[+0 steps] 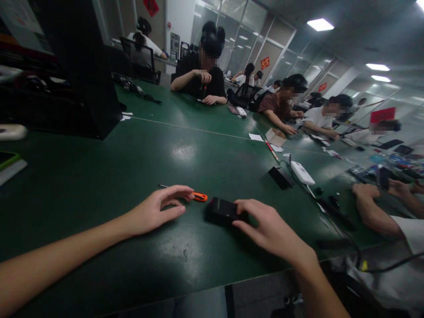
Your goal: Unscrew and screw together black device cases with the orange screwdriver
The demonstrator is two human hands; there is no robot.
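Observation:
A small black box-shaped device (222,211) rests on the green tabletop, and my right hand (265,223) grips its right end between thumb and fingers. To the left, my left hand (165,207) hovers by the table with thumb and fingers apart, holding nothing. Just behind its fingertips lies a screwdriver (200,197) with an orange and black handle; its thin shaft points left and is partly covered by my fingers. The exact kind of the black device cannot be made out.
A black flat piece (280,177) and a white power strip (302,172) with cables are at the right. Beyond stands an open cardboard box (276,137). A dark shelf frame (76,66) rises at the left. Co-workers sit across the green table (149,145) and at my right.

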